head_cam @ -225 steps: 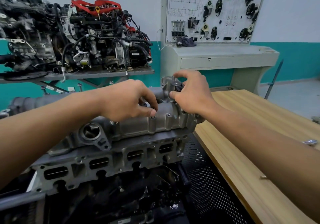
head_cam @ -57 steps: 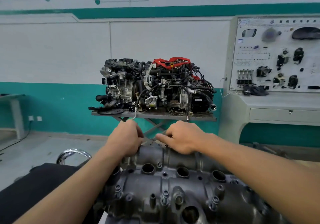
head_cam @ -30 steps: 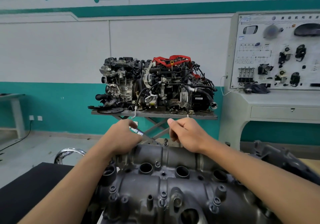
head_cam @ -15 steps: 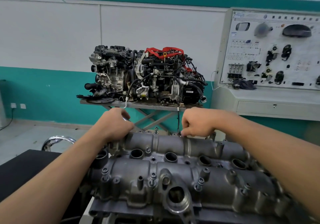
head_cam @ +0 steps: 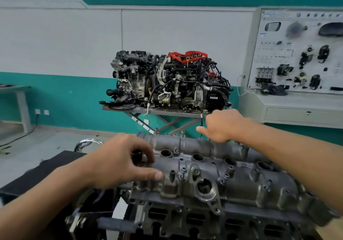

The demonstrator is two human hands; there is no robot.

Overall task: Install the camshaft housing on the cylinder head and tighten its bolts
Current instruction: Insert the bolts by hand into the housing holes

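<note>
By teal wall (head_cam: 65, 100), engine (head_cam: 170, 82); left hand (head_cam: 120, 161), right hand (head_cam: 220, 126) curled on camshaft housing (head_cam: 241, 180), grip unclear.

Ahead of me, a white wall (head_cam: 167, 32) with a teal lower band. Two display engines (head_cam: 167, 80) sit on a metal stand (head_cam: 154, 110). A grey training panel (head_cam: 297, 54) stands right, over grey floor (head_cam: 37, 143).

One wide-angle view, worn on the head. Aimed forward, tilted slightly down. The camshaft housing (head_cam: 213, 167) is taken close, low in frame; display engine (head_cam: 167, 84) and wall (head_cam: 74, 35) are seen well beyond.
</note>
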